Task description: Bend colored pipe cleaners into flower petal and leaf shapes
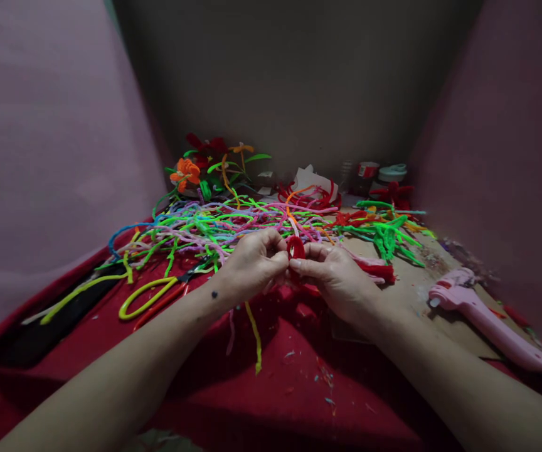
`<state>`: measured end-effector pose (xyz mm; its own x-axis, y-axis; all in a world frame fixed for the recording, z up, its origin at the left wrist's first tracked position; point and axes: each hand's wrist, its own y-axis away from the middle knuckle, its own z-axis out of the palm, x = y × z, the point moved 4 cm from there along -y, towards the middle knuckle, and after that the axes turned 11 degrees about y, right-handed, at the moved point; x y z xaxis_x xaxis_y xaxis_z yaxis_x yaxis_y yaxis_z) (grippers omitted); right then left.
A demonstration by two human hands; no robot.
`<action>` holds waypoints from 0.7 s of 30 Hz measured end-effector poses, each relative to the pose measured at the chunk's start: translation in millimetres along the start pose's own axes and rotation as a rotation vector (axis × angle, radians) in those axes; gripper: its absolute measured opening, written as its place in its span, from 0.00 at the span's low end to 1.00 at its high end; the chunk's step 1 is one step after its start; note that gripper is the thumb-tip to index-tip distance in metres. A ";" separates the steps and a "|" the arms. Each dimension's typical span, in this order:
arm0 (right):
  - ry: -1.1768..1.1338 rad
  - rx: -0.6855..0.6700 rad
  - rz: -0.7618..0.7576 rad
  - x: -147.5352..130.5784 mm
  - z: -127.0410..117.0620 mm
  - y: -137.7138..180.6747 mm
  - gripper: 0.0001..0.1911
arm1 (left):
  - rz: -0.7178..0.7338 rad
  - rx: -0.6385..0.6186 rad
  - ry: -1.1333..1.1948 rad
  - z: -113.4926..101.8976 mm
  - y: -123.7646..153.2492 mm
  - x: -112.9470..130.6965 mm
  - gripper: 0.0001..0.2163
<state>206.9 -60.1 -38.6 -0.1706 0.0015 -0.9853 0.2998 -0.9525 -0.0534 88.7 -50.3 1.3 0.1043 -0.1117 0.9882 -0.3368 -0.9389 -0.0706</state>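
Observation:
Near the middle of the view, a red pipe cleaner [296, 247] is bent into a small upright loop. Fingers of my left hand [259, 260] pinch its left side. My right hand [330, 270] grips the loop from the right, thumb in front and fingers behind. Both hands are closed, and their fingertips nearly meet at the loop. Just behind them spreads a tangled pile of colored pipe cleaners [252, 216], in green, pink, purple and orange. Red pipe cleaner pieces [377, 272] lie beside my right hand on cardboard [407, 301].
Yellow-looped pliers or scissors [148, 298] lie at left on the red cloth [261, 402]. A pink glue gun [492, 320] rests at right. Pipe cleaner flowers [189, 172] stand at the back left. Green bundled pipe cleaners [388, 238] sit at right. Pink panels [54, 157] flank both sides.

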 end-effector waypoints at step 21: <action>0.228 0.084 0.094 -7.5 7.9 9.0 0.10 | 0.365 0.125 -0.390 -7.9 4.2 12.8 0.06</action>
<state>203.5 -71.1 -30.5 0.0733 -0.0291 -0.9969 0.2235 -0.9737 0.0449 81.2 -53.1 14.7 0.3482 -0.5277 0.7748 -0.3049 -0.8453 -0.4387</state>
